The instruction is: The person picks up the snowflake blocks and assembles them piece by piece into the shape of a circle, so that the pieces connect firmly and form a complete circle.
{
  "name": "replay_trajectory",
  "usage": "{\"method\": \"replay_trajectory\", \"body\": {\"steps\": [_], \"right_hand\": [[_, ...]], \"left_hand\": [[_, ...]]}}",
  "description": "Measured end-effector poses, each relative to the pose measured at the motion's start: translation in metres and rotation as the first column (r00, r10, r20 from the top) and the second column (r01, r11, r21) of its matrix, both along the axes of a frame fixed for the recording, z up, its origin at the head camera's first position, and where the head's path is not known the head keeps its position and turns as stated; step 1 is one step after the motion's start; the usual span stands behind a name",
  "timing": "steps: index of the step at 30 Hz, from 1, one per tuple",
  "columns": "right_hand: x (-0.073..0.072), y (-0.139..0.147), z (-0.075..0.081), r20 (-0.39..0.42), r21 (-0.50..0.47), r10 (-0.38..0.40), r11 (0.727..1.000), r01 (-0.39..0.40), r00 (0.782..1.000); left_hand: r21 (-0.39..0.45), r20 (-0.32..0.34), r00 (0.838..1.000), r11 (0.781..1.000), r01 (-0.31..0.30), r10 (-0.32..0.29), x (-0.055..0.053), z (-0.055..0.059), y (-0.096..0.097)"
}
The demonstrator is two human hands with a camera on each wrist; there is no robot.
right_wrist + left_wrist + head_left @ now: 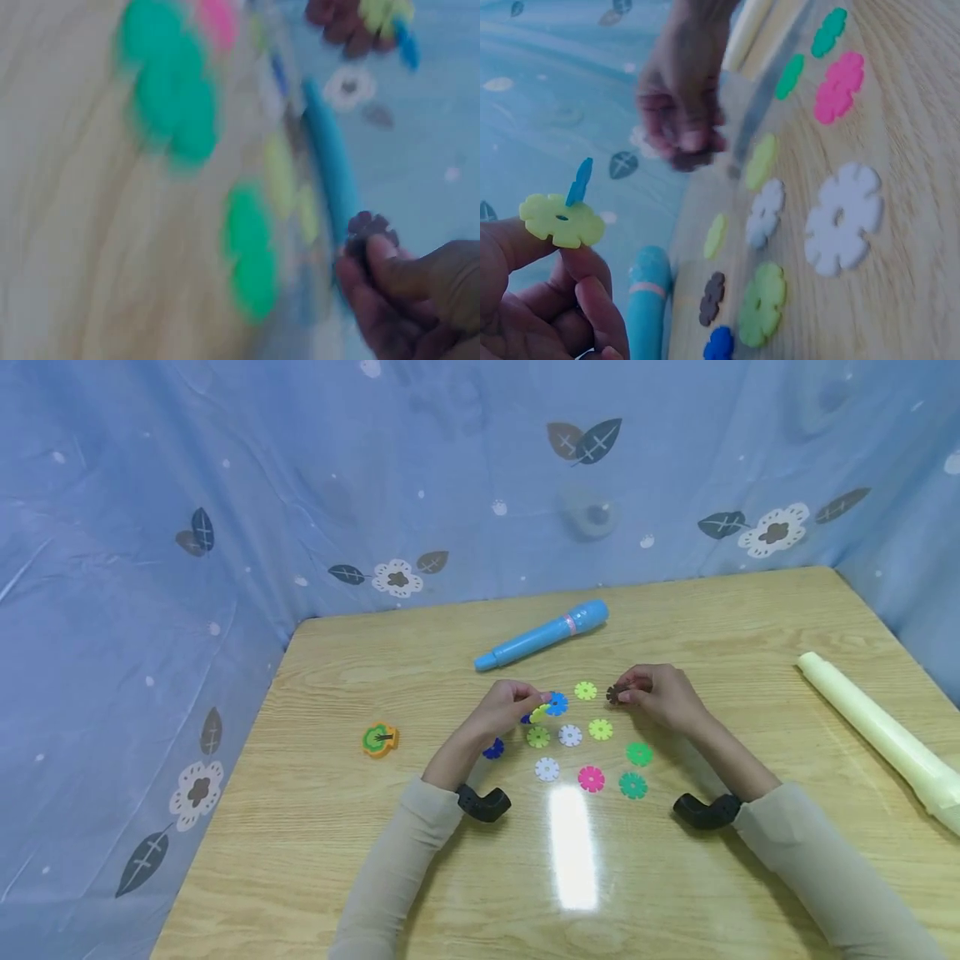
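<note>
My left hand (508, 708) pinches a yellow notched plastic disc (544, 223) above the table. A blue notched disc (580, 185) stands upright, slotted into that disc's edge. To the right, my right hand (666, 695) pinches a dark brown notched disc (367, 225) between thumb and fingers. Loose discs lie flat between and in front of the hands: white (547, 769), pink (591, 779), green (633, 786), yellow (600, 729), yellow-green (537, 737) and dark blue (493, 749). Another brown disc (712, 298) lies on the table, best seen in the left wrist view.
A blue microphone-shaped stick (540, 639) lies behind the discs on the wooden table (300, 827). An orange piece with a green tree (379, 740) is at the left. Along the right side lies a long pale yellow tube (877, 722). Blue patterned cloth (465, 468) hangs behind.
</note>
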State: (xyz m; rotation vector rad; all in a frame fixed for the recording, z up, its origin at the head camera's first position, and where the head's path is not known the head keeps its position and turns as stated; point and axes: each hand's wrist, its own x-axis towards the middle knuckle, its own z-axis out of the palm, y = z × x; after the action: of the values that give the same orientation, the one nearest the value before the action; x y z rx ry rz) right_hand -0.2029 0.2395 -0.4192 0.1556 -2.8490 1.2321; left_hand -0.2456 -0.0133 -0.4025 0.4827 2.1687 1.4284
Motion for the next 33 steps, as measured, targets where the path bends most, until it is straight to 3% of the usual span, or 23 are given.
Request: {"method": "replay_trajectory", "body": {"steps": [5,12,22,29,33], "right_hand": [[0.010,-0.027,0.016,-0.107,-0.137,0.046,0.989,-0.061,0.993],[0.014,-0.044,0.025,-0.261,-0.055,0.085,0.993,-0.103,0.962],[0.012,-0.047,0.025,-0.314,-0.032,0.082,0.995,-0.097,0.946],[0.016,-0.048,0.024,-0.298,-0.064,0.022,0.997,-0.043,0.954],[0.018,-0.054,0.025,-0.329,-0.060,0.015,0.997,-0.037,0.944]], "left_hand": [[0.061,-0.022,1.000,0.998,0.007,-0.006,0.001,0.005,0.006],[0.110,-0.021,0.999,0.994,-0.026,0.028,0.002,0.005,0.008],[0.096,-0.021,0.999,0.994,-0.042,0.045,0.003,0.005,0.009],[0.121,-0.019,0.993,0.986,-0.115,0.118,0.002,0.004,0.008],[0.120,-0.005,0.990,0.983,-0.138,0.140,0.005,0.006,0.009]]}}
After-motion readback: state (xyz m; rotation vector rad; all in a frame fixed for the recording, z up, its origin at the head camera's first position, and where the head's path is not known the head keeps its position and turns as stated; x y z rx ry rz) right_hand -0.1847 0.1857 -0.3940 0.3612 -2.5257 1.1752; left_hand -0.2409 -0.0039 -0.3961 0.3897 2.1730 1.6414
